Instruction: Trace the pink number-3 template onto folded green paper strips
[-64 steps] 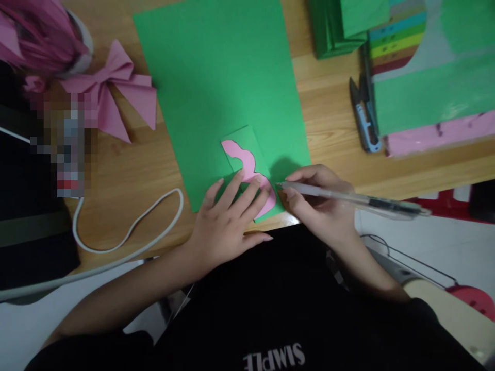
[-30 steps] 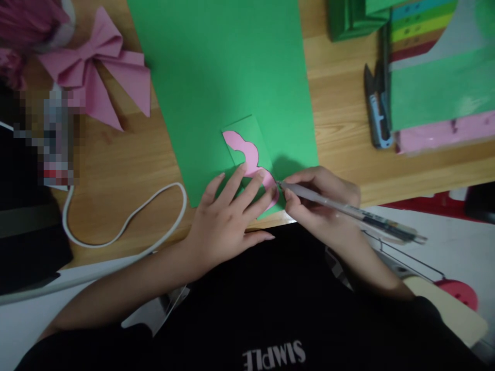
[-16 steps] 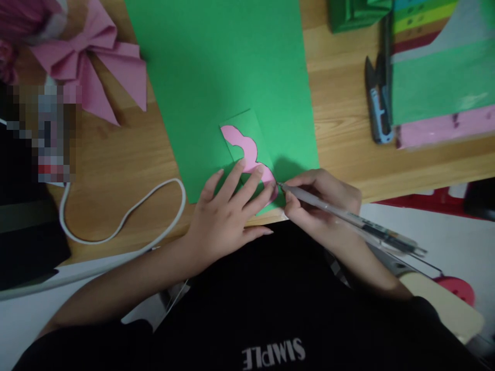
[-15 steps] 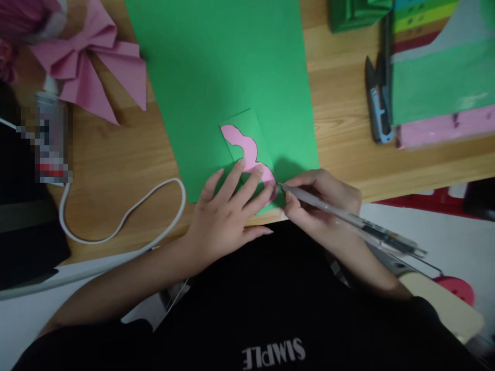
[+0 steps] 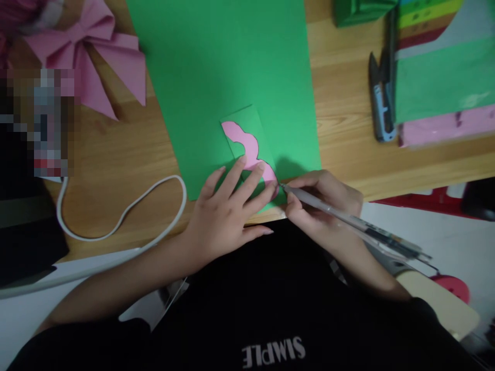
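A wavy pink paper cutout (image 5: 249, 146) lies on a small folded green paper (image 5: 253, 119), with a dark line along its right edge. Beneath both is a large green sheet (image 5: 228, 56). My left hand (image 5: 226, 206) lies flat with spread fingers, its fingertips pressing on the cutout and the small green paper. Between thumb and fingers of my right hand (image 5: 325, 198) is a pen (image 5: 332, 211) with a clear barrel. The pen's tip touches at the cutout's lower right edge, beside my left index finger.
A pink paper bow (image 5: 83, 44) lies at the upper left, above a white cable (image 5: 124, 214). Thread snips (image 5: 382, 111) rest on the wooden table (image 5: 344, 149) at right, beside a pack of coloured paper (image 5: 444, 77). A green block-like object (image 5: 363, 11) sits at the top.
The pen tip has shifted very slightly along the cutout's lower right edge. My left hand stays in place on the papers. The whole view has tilted a little.
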A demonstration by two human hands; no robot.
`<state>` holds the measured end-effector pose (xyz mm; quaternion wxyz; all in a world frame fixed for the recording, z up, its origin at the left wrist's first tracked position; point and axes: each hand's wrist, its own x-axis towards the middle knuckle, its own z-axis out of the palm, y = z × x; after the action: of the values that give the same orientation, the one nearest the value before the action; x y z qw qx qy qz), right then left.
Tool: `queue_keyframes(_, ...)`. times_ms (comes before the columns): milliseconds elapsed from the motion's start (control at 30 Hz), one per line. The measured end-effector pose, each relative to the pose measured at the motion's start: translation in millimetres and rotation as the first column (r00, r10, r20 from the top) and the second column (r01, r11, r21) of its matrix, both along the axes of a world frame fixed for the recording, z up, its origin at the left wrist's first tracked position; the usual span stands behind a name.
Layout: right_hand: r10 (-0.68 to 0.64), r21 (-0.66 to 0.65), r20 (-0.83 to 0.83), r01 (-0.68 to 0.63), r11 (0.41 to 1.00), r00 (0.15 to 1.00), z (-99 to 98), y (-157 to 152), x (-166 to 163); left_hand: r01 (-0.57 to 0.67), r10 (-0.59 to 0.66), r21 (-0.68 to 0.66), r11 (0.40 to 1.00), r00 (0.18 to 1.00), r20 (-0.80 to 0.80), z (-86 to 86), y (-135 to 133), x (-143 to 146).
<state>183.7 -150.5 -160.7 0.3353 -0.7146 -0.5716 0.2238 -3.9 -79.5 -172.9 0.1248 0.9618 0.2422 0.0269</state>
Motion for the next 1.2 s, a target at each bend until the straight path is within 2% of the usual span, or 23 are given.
queue_keyframes(133,-0.026,0.002,-0.005,0.026,1.0,1.0,-1.2,-0.5,-1.5,-0.007,0.007,-0.026,1.0,1.0,0.005,1.3,0.2,-0.2)
queue_keyframes(567,-0.011,0.016,0.007,0.011,1.0,1.0,-4.7,3.0,-0.9,-0.007,0.007,0.028,1.0,1.0,0.008,-1.2,-1.1,-0.5)
queue_keyframes(767,0.011,0.017,0.0,-0.011,1.0,1.0,-1.5,0.1,0.1,-0.001,0.001,0.03,1.0,1.0,0.0,-0.3,-0.7,-0.5)
queue_keyframes(1000,-0.013,-0.044,0.01,0.014,0.999,1.0,2.9,-3.8,-3.0,-0.01,0.01,0.004,1.0,1.0,0.014,-1.9,-1.0,-1.0)
queue_keyframes(1200,0.019,-0.014,0.025,-0.019,1.0,0.999,2.0,-5.1,-2.0,-0.009,0.009,-0.003,1.0,1.0,0.009,-0.7,-0.5,-1.2)
